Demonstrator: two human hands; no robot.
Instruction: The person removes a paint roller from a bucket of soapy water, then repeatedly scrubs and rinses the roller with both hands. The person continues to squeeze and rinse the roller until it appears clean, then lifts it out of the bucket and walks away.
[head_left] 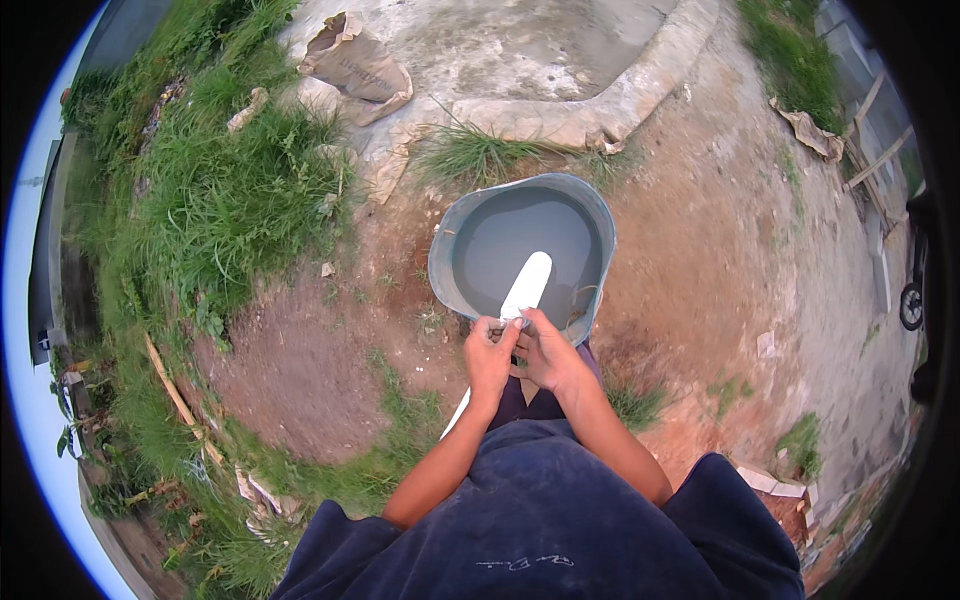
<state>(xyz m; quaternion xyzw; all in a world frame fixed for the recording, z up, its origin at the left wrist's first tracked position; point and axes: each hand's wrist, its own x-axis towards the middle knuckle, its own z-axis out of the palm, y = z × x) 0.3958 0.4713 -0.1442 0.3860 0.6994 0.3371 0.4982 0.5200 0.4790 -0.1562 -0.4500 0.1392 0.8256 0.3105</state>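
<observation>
My left hand (489, 362) and my right hand (549, 352) meet in front of my body, fingers closed and fingertips pinched together. Between them is a long, narrow white strip (527, 284) with a rounded end, which rises past my fingers. Another white length shows beside my left forearm and seems to be the same piece; my left hand hides the middle. Whether it is a flat strip or a pipe I cannot tell. Beyond my hands stands a round grey-blue tub (441, 262) holding murky grey water (500, 235). The strip's upper end overlaps the water in view.
A torn brown paper sack (365, 75) lies on a concrete slab edge (560, 118) beyond the tub. Tall grass (225, 205) grows to the left, near a wooden pole (180, 395). Bricks (768, 481) lie at lower right; planks (878, 160) and a wheel (911, 306) stand far right.
</observation>
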